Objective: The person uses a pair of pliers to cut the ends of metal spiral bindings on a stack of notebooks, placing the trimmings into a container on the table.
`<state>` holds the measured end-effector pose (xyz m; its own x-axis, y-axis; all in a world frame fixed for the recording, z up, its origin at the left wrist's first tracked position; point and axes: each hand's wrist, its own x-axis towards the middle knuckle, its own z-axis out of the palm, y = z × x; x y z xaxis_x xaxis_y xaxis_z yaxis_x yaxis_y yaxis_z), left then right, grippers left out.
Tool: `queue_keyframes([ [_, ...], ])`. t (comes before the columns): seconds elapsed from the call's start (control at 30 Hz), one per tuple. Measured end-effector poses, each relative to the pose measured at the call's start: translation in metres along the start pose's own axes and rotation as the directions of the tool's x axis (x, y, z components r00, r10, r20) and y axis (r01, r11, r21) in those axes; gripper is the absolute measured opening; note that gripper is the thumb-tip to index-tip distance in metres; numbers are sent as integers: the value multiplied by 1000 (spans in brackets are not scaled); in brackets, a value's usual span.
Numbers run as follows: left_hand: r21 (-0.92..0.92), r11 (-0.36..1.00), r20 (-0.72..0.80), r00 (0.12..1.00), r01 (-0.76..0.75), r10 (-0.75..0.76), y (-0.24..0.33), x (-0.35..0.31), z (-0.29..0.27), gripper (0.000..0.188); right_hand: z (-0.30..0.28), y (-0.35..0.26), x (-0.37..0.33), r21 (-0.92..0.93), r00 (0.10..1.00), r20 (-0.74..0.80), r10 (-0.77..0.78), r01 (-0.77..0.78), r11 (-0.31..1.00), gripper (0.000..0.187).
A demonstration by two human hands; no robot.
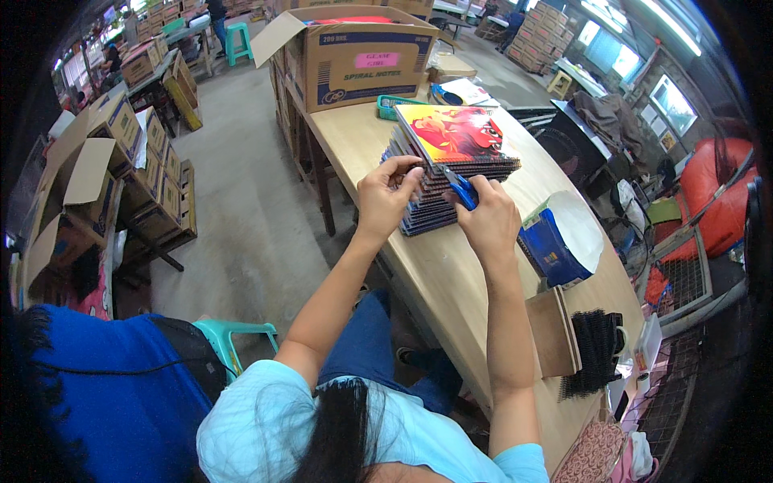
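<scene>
A tall stack of spiral notebooks (463, 133) stands on the table, the top one with a red and yellow illustrated cover. My right hand (493, 216) is closed round blue-handled pliers (461, 190), whose dark jaws point at the near left corner of the top notebook's spiral edge. Just left of that corner, my left hand (388, 196) is pinched, thumb and fingers brought together. Whatever lies between those fingertips is too small to make out.
A wooden table (362, 153) bears an open cardboard box (366, 60), a green tray (392, 105), a blue notebook stack (560, 241) and black spiral coils (596, 350). A teal stool (229, 342) stands behind me; stacked boxes (157, 173) are at the left.
</scene>
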<state>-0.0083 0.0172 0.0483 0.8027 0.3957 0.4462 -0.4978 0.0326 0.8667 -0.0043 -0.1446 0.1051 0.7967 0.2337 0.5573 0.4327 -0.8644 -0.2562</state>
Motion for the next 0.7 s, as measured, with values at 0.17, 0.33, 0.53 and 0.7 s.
queue_keyframes([
  [0.17, -255, 958, 5, 991, 130, -133, -1, -16, 8, 21, 0, 38, -29, 611, 962, -176, 206, -57, 790, 40],
  [0.33, -309, 950, 247, 968, 32, 47, 16, -37, 85, 21, -27, 92, -115, 987, 881, 45, 471, 34, -159, 49],
  [0.53, -238, 931, 372, 859, -278, 352, -1, -3, 259, 28, -64, 131, -179, 933, 829, -58, 557, 243, -265, 58],
  [0.7, 30, 903, 670, 679, -429, 300, -30, -24, 291, 80, -71, 135, -189, 948, 790, -90, 606, 255, -192, 68],
])
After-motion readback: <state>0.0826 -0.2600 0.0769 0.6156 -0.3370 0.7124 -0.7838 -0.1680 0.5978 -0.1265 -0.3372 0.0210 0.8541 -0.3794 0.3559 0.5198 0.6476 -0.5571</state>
